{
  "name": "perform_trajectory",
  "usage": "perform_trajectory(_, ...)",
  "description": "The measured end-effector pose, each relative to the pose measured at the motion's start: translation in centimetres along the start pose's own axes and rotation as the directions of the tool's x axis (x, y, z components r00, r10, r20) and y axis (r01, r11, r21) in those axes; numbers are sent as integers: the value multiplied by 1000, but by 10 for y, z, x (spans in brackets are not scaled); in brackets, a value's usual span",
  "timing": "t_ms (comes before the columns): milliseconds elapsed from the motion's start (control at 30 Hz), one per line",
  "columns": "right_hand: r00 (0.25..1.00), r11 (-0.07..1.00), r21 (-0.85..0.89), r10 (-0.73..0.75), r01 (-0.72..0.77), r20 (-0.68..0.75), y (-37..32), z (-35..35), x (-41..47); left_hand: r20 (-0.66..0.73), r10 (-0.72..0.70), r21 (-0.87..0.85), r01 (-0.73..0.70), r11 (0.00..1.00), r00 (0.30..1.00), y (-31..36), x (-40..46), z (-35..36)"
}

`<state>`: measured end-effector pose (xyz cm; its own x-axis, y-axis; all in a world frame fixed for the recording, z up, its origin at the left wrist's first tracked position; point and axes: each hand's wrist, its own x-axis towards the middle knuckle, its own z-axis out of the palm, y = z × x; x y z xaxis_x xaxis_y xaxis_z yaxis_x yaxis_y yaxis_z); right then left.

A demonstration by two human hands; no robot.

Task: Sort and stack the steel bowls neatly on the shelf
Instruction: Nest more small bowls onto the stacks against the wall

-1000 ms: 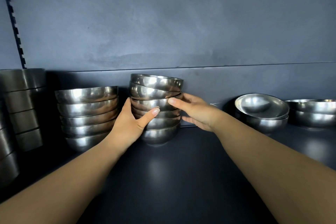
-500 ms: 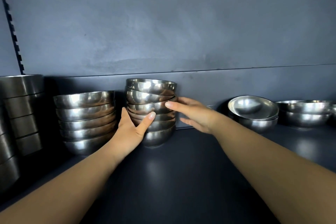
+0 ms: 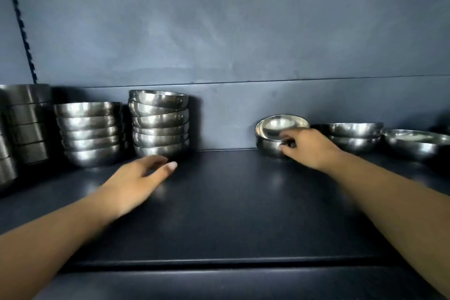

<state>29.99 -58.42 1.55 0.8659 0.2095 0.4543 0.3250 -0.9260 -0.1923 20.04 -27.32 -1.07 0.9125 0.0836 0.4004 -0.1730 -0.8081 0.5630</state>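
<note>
The right hand point(image 3: 314, 147) has its grip at the front of a pair of nested bowls point(image 3: 275, 146): the fingers curl onto the rim of the lower one, where the tilted top bowl point(image 3: 280, 125) sits in it. Whether the grip is closed on that rim or only touching it cannot be told. The right forearm runs in from the lower right, stretched low over the shelf point(image 3: 231, 202), wrist about level with the pair.

The left hand point(image 3: 136, 181) is palm down just over the shelf, its grip loosely spread and holding nothing, thumb pointing toward the pair. It is blurred. Its fingertips lie just in front of the tall stack point(image 3: 159, 124), apart from it as far as can be seen.

That tall stack stands well left of the pair against the back wall point(image 3: 219, 44), its upper bowls tilted unevenly. Further left of the pair is a neater stack point(image 3: 90, 134), then dark cylindrical containers point(image 3: 24, 124). Just right of the pair sit two more nested bowls point(image 3: 353, 135), and beyond them a single bowl point(image 3: 414, 142).
</note>
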Motion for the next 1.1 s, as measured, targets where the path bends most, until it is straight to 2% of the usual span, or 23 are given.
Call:
perform_trajectory(100,994,996,58,-68,74,-88,12,-4,4,143,60,132,-79,988,988,48,-1,36)
perform_trajectory(200,993,995,19,-93,95,-70,21,-1,9,220,48,179,-89,980,974,82,4,70)
perform_trajectory(300,996,978,196,-57,70,-71,30,1,8,269,13,136,-51,989,963,103,19,93)
perform_trajectory(367,997,927,373,-21,45,-69,34,-1,7,269,-9,55,-6,998,963,114,35,101)
perform_trajectory(467,999,798,602,-6,-14,32,38,-11,8,265,-13,-174,61,983,964,126,60,111)
perform_trajectory(567,997,692,722,-43,-16,63,42,-16,16,296,-11,-378,128,917,955,120,78,126)
perform_trajectory(633,997,615,788,-47,-16,57,41,-17,20,315,-13,-412,149,899,949,115,84,128)
perform_trajectory(767,990,540,838,-60,-76,128,47,-7,21,247,-82,-528,205,824,966,107,95,129)
perform_trajectory(867,990,472,873,-5,-125,144,53,1,24,306,-25,-630,222,744,952,105,99,136)
perform_trajectory(933,980,412,891,18,-188,199,56,4,25,336,11,-628,215,748,942,103,102,140)
perform_trajectory(1000,964,297,921,-14,-251,267,58,8,25,334,36,-633,196,749,942,101,103,141)
perform_trajectory(1100,966,238,941,-38,-239,255,62,12,27,307,38,-638,176,750,951,100,104,143)
